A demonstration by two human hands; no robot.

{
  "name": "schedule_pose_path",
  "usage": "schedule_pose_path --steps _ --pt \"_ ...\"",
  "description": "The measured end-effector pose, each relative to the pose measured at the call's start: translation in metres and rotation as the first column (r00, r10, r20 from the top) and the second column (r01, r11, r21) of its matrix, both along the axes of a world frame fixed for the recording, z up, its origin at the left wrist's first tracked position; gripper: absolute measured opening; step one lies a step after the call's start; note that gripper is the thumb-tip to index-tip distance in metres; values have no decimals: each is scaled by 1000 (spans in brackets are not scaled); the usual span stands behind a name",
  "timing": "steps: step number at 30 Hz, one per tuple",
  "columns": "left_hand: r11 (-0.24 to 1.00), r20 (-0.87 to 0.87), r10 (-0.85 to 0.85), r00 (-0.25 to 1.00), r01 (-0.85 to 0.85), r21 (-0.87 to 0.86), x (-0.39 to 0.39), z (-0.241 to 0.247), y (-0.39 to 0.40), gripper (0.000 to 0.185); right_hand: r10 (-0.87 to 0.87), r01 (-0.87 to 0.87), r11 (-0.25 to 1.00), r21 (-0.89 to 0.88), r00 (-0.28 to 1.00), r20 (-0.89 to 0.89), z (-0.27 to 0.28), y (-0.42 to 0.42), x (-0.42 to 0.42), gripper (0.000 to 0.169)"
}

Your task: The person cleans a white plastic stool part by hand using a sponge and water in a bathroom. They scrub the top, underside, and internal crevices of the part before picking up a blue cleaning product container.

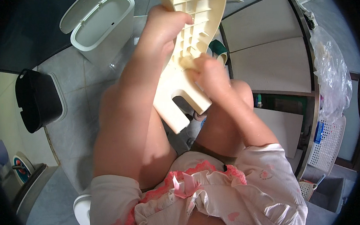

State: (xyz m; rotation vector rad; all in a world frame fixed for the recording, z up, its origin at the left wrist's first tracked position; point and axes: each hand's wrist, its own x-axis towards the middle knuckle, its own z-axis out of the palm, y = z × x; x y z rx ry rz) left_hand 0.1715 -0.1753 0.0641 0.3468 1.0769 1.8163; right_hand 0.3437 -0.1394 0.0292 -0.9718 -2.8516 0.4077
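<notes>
A cream plastic piece (194, 35) with a ribbed underside is held up above my lap. Its lower end splits into two prongs around a U-shaped gap, reaching down between my knees. My left hand (165, 27) grips its left edge near the top, thumb over the ribs. Lower down, my right hand (210, 72) is blurred and presses a pale yellow pad, perhaps a sponge (187, 63), against the ribbed side. The top end of the piece runs out of the picture.
An open white bin (106, 24) stands at the upper left, with a black bin liner or bucket (39, 100) lying on the tiles below it. Grey-fronted cabinets (269, 65) flank my right side. Beyond them are a clear plastic bag (332, 74) and a white perforated basket (328, 147).
</notes>
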Motion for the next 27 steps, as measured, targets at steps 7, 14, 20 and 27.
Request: schedule_pose_path --steps 7,14,20,27 --pt "999 125 1 992 4 -38 -14 -2 0 30 -208 185 880 -436 978 -5 58 15 3 29" --pt "995 110 -96 989 94 25 6 5 8 39 278 -207 902 -379 950 143 56 9 19 35" --pt "991 85 -86 993 94 -92 16 9 12 38 534 -504 819 -275 845 43 45 2 17 28" --pt "986 12 -72 997 73 -148 17 9 13 32 731 -716 675 -177 682 29 29 -10 -5 19"
